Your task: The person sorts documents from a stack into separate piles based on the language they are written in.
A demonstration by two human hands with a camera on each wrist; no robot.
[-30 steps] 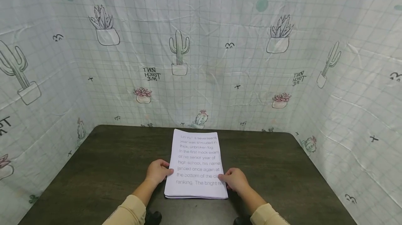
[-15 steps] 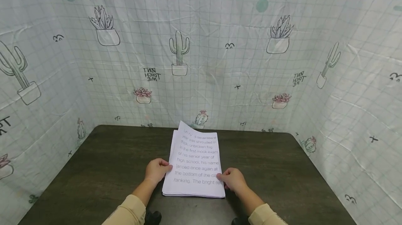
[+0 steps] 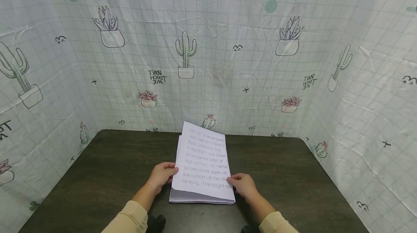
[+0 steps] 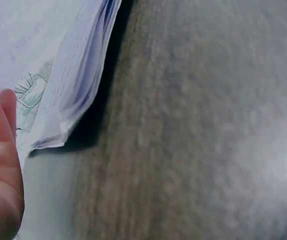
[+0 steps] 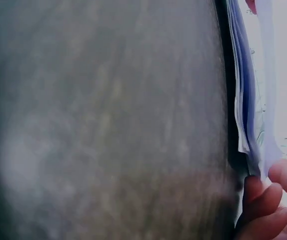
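A stack of white paper (image 3: 202, 197) lies on the dark table, its layered edges showing in the left wrist view. Its top sheet (image 3: 206, 164), printed with large text, is raised and tilted, left side higher. My left hand (image 3: 159, 177) pinches this sheet by its left edge, thumb on top; the wrist view shows the fingers (image 4: 3, 130) clear of the stack below. At the right edge my right hand (image 3: 243, 185) pinches the paper between thumb and fingers, near the lower corner. In the right wrist view the raised sheet (image 5: 267, 75) stands apart from the layered stack (image 5: 241, 85).
The dark wood-grain table (image 3: 123, 164) extends to both sides. A cactus-print cloth (image 3: 215, 63) hangs behind and along both sides. Dark rounded objects (image 3: 157, 223) show beside the forearms at the table's near edge.
The top sheet has come up off the stack, first at its far left corner, now along its whole left side. My left hand has risen slightly with it; the right hand stays nearly in place.
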